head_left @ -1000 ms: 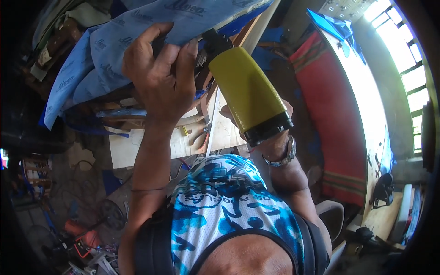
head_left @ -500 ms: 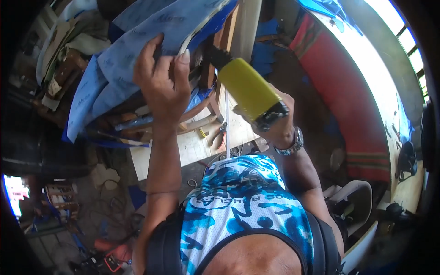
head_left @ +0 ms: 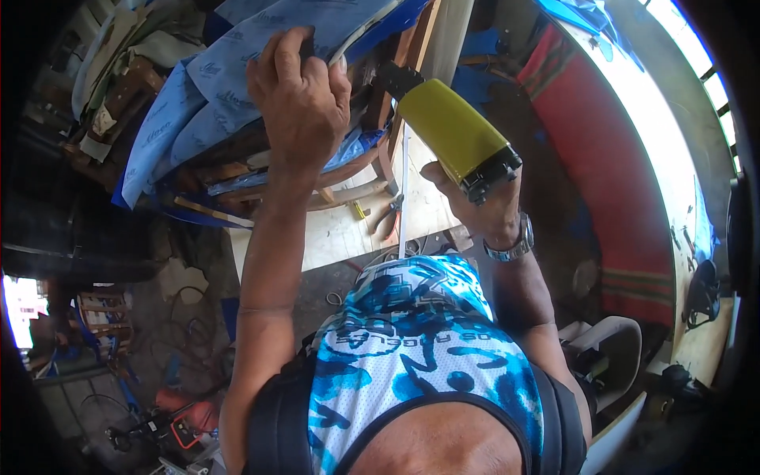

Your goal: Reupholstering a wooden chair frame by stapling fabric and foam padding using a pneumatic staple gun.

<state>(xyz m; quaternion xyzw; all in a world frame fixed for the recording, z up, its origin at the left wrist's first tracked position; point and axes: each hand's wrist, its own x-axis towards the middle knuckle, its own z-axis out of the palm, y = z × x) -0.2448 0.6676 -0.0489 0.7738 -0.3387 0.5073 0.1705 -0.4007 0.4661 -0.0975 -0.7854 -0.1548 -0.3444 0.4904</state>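
Note:
My left hand point(head_left: 305, 111) is closed at the edge of pale blue printed sheet material point(head_left: 229, 75), thumb and fingers bent against a whitish strip point(head_left: 360, 38) along that edge. The sheet drapes over a curved wooden furniture frame point(head_left: 356, 172). A yellow and black staple gun point(head_left: 453, 131) sits in my right hand point(head_left: 492, 210), whose fingers are mostly hidden behind the tool. Its black nose points up and left, close to the frame's upright and right of my left hand; whether it touches the wood I cannot tell.
Below the frame, a light wooden board point(head_left: 313, 252) carries orange-handled pliers point(head_left: 388, 220) and a small yellow tool point(head_left: 360, 210). A red striped cloth point(head_left: 582, 150) hangs from a long table at right. Hoses and a red machine point(head_left: 186, 412) lie on the floor at lower left.
The whole view has shifted slightly. My left hand has moved up along the sheet's edge, its fingers more bent. The staple gun stays in my right hand, its nose still near the frame.

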